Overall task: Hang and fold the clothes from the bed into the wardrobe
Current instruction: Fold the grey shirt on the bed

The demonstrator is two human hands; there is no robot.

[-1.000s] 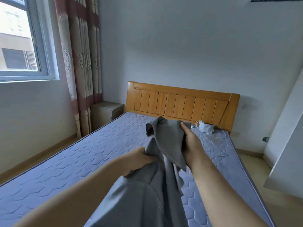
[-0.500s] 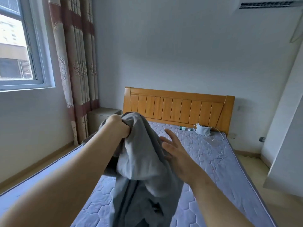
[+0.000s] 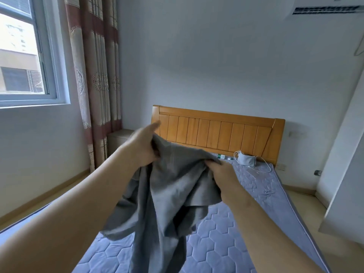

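A grey garment hangs in the air in front of me, above the bed with its blue quilted mattress. My left hand grips its upper left edge, with the index finger sticking out. My right hand pinches the upper right edge a little lower. The cloth drapes down between my arms in loose folds, and its lower end runs out of view at the bottom. At the right edge stands a pale panel that may be the wardrobe side.
A wooden headboard backs the bed. A face mask with loose cords and a small bottle lie near it. A bedside cabinet, a curtain and a window are on the left.
My right hand, open half a second ago, has closed on the garment's right edge. My left hand stays raised with the cloth, which is now spread wider between both hands.
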